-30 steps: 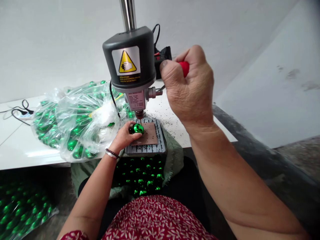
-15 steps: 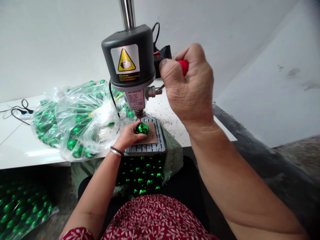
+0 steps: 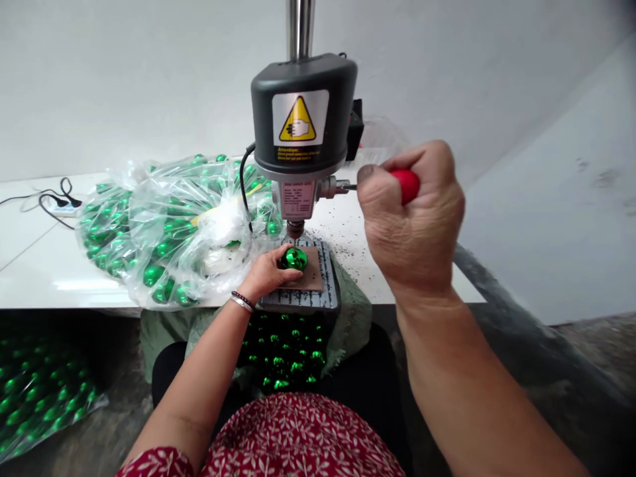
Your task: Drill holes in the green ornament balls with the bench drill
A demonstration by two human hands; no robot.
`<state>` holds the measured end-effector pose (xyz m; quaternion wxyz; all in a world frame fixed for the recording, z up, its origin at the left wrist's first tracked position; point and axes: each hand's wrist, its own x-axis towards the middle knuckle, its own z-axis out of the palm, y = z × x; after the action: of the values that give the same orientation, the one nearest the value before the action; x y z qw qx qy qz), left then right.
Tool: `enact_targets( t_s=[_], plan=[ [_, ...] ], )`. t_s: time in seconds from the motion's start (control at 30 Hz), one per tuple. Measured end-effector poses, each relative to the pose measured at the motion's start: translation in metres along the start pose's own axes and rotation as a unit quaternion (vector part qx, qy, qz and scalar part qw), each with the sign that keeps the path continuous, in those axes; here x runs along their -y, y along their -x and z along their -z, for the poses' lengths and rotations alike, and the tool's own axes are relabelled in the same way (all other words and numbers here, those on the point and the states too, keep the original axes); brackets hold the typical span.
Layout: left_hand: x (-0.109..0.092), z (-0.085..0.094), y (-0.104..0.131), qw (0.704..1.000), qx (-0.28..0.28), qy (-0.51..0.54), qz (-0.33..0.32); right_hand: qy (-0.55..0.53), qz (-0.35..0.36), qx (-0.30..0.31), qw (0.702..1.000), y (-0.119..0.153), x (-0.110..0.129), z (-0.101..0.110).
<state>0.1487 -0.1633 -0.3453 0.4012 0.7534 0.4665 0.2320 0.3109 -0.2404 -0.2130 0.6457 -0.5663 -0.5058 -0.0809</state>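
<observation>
A shiny green ball (image 3: 297,259) rests on a brown board (image 3: 313,275) under the bit of a bench drill (image 3: 303,119). My left hand (image 3: 267,273) grips the ball from its left side, thumb in front and fingers behind. Just above the ball hangs the drill chuck (image 3: 295,229); its thin bit reaches the ball's top, though I cannot tell how deep. My right hand (image 3: 412,218) is wrapped around the red knob (image 3: 408,186) of the drill's feed lever, right of the drill head.
Clear plastic bags of green balls (image 3: 154,232) cover the table's left side. Dark shavings lie on the white table (image 3: 362,265). More green balls (image 3: 293,351) sit in my lap, and another bag (image 3: 44,391) is low at left. A power strip (image 3: 64,209) lies far left.
My right hand has brought the lever knob down relative to the drill head. My left hand still holds the ball under the bit. The camera view has shifted, moving the drill rightward in frame.
</observation>
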Motion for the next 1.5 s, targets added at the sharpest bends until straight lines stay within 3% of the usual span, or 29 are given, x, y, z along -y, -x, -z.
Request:
enact_targets(
  t_s=[0.4,0.73,1.0,1.07,1.17,1.33,1.5],
  plan=[
    [0.005,-0.003,0.001,1.0,-0.003,0.015,-0.002,0.027,0.016,-0.02,0.999,0.023,-0.012,-0.002],
    [0.013,-0.006,-0.001,1.0,-0.009,0.021,-0.013,0.019,0.077,-0.078,0.994,0.045,-0.027,-0.009],
    [0.013,-0.005,0.001,0.999,-0.015,0.023,-0.024,0.006,0.09,-0.074,0.993,0.064,-0.042,-0.014],
    [0.013,-0.006,0.0,0.999,-0.017,0.021,-0.029,0.007,0.093,-0.074,0.993,0.058,-0.038,-0.013],
    [0.013,-0.008,0.0,0.999,-0.025,0.022,-0.032,0.013,0.067,-0.062,0.996,0.028,-0.022,-0.01],
    [0.01,-0.003,0.015,0.997,-0.036,0.051,-0.04,0.027,-0.034,0.024,0.999,-0.033,0.008,-0.01],
    [0.009,0.025,0.059,0.995,0.077,0.051,-0.049,0.062,-0.106,0.02,0.992,-0.04,0.016,-0.013]
  ],
)
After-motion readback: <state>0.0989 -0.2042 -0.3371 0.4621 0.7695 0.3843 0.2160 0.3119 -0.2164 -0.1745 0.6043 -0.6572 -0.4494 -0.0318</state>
